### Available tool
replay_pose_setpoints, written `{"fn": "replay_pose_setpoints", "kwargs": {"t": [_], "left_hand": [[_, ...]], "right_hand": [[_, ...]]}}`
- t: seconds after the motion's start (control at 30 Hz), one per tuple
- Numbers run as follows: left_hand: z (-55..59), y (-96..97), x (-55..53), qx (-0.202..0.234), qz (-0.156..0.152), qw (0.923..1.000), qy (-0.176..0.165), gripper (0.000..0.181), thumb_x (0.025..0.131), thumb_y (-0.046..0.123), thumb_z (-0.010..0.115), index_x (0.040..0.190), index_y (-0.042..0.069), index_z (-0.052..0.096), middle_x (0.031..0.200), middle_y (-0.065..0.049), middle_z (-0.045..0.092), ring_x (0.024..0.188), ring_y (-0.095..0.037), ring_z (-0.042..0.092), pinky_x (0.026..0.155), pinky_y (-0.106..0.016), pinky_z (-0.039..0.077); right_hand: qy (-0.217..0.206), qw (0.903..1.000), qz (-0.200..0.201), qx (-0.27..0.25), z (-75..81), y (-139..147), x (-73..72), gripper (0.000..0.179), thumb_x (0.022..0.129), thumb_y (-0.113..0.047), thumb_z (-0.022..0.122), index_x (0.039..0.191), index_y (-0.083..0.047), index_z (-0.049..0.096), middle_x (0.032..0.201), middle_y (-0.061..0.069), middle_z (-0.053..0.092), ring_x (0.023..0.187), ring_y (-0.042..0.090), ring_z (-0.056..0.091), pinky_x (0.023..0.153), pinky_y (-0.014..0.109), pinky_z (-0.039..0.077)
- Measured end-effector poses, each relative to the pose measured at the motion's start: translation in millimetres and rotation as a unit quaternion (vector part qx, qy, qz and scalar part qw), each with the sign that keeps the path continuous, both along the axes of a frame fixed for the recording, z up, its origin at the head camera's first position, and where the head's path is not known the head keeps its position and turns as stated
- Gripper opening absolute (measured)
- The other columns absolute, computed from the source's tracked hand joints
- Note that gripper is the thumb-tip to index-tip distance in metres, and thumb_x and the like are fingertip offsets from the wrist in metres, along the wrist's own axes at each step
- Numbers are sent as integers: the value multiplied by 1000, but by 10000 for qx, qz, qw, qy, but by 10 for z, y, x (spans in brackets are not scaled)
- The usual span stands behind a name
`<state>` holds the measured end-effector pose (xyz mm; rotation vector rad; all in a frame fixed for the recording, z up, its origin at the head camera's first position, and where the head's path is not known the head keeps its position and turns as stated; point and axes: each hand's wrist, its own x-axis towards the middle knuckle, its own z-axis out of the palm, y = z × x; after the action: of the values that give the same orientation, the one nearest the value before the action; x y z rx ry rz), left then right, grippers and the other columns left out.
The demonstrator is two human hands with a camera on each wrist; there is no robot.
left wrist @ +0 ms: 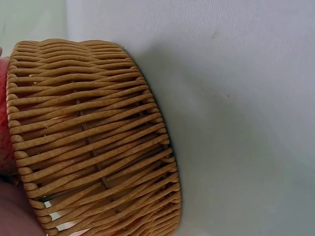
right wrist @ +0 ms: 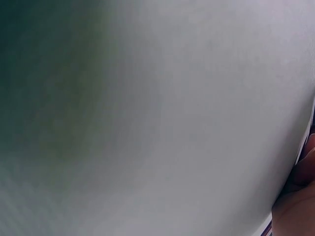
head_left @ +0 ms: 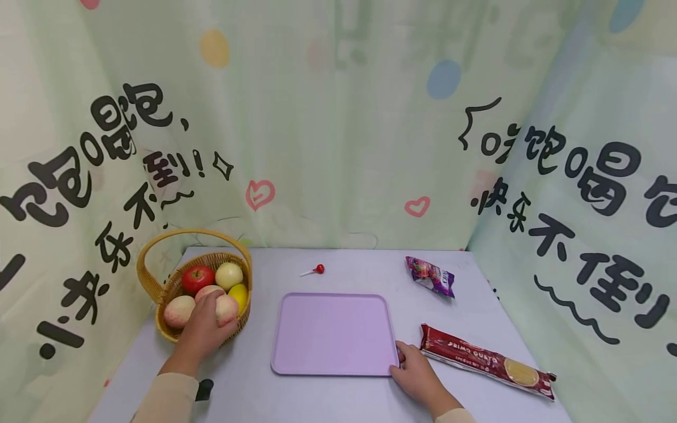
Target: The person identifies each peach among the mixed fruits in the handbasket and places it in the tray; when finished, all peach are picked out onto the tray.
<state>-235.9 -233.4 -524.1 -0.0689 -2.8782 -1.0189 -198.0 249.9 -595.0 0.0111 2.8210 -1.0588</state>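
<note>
At the left, a wicker basket [head_left: 244, 249] with a tall handle holds a red apple [head_left: 198, 278], a pale yellow round fruit [head_left: 229, 275], a yellow lemon-like fruit [head_left: 240, 296] and several peaches [head_left: 178, 311]. My left hand [head_left: 203, 332] reaches over the near rim and grips a peach [head_left: 227, 309] with fingers and thumb around it. The left wrist view shows the woven basket side [left wrist: 93, 132] close up. My right hand [head_left: 415, 376] pinches the right edge of a lilac tray [head_left: 334, 335] near its front corner. Only part of that hand [right wrist: 298, 206] shows in the right wrist view.
Behind the tray lies a red lollipop [head_left: 319, 269]. A purple snack bag [head_left: 431, 276] rests at the back right, and a long dark red spaghetti pack [head_left: 486, 361] lies right of the tray. Printed curtains [head_left: 338, 147] enclose the white table [head_left: 338, 399].
</note>
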Motion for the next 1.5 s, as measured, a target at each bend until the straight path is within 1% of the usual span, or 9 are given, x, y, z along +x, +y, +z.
{"fn": "replay_pose_setpoints", "kwargs": {"t": [0.1,0.27,0.6,0.83,1.0,1.1,1.27,1.37,1.5], "left_hand": [[0,-13,11,-15,-18,10000,79,78,87,22,78,148,0,34,142,-25,45,125,-43,49,109,-66,43],[1,-29,1,7,-70,10000,71,76,88,22,77,147,0,34,142,-25,45,126,-43,49,110,-65,43],[25,-32,-22,-30,-101,9999,-102,78,88,24,77,147,1,34,143,-26,44,128,-44,49,110,-65,43],[51,-3,-27,100,-111,9999,61,75,87,22,78,146,0,37,142,-26,44,126,-43,50,109,-64,43],[70,21,-17,158,-113,9997,143,76,86,21,77,147,-1,37,140,-26,48,124,-42,50,109,-64,44],[99,51,-25,127,-143,9995,234,76,86,22,78,147,-1,38,139,-25,51,123,-41,51,108,-64,44],[143,142,-53,151,-178,9991,365,75,88,24,79,147,0,39,139,-24,52,123,-40,52,106,-62,46],[182,227,-75,292,-227,9987,338,73,89,22,77,147,1,39,138,-22,52,122,-38,53,106,-61,47],[205,348,-113,439,-312,9980,328,72,88,20,77,147,1,40,140,-20,51,122,-36,52,106,-59,48]], "right_hand": [[-99,9999,-5,24,-11,-2,-11,66,85,-14,76,140,11,52,93,3,56,80,14,49,64,24,42],[-151,9999,9,33,25,-4,-13,66,85,-15,77,141,12,52,93,4,56,81,15,50,65,25,43],[-206,9998,7,1,48,-1,-2,66,86,-15,77,141,11,51,93,4,56,82,16,50,66,26,45],[-210,9998,-21,-33,45,17,1,67,86,-15,78,141,11,51,93,3,56,82,15,51,66,25,45],[-192,9997,26,-119,32,13,-1,67,86,-15,78,141,11,51,94,3,58,82,15,51,66,26,46],[-172,9998,22,-130,20,14,-9,67,86,-15,78,141,11,51,95,3,58,82,15,51,66,26,46],[-143,9998,-27,-107,-1,20,-8,66,85,-14,78,141,10,52,94,3,58,82,15,51,67,26,45],[-90,9999,2,-121,-9,19,-6,66,85,-14,78,140,11,52,94,3,58,82,15,51,67,25,45],[-69,9998,32,-165,-16,15,-7,66,85,-14,78,140,11,52,93,3,57,81,15,50,66,25,44]]}}
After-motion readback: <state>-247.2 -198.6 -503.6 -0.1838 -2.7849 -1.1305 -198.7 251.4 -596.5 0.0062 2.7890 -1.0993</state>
